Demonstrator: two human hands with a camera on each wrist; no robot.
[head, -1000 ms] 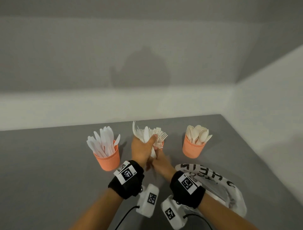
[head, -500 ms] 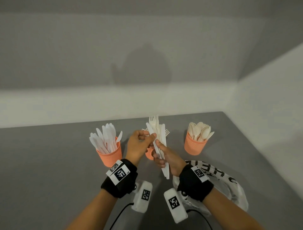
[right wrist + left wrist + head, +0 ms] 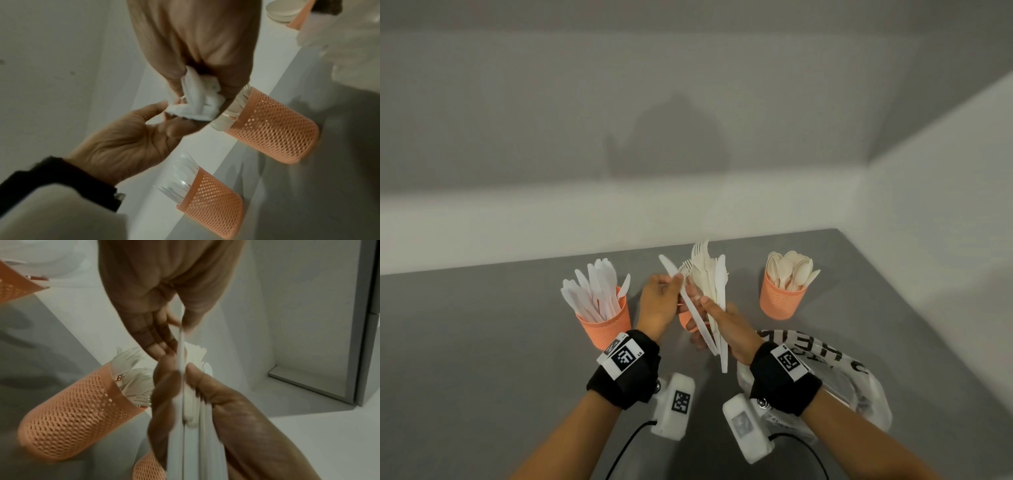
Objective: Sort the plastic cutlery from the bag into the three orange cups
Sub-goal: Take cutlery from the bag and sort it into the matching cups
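My right hand [image 3: 705,315] grips a bundle of white cutlery [image 3: 710,284], forks and knives standing upright, above the middle orange cup [image 3: 685,320]. That cup holds forks [image 3: 131,363] and is mostly hidden behind my hands. My left hand [image 3: 676,279] pinches one white knife [image 3: 688,305] that slants left out of the bundle; its lower end still lies against the right hand. The left cup [image 3: 606,325] holds knives, and the right cup [image 3: 784,301] holds spoons. In the right wrist view the handle ends [image 3: 197,100] stick out of my right fist.
The white plastic bag [image 3: 859,373] with black lettering lies crumpled on the grey table [image 3: 465,342] under my right forearm. A white wall rises close behind the cups and along the table's right side.
The bundle passed from my left hand to my right and now stands upright. My left hand has drawn one knife leftward out of it.
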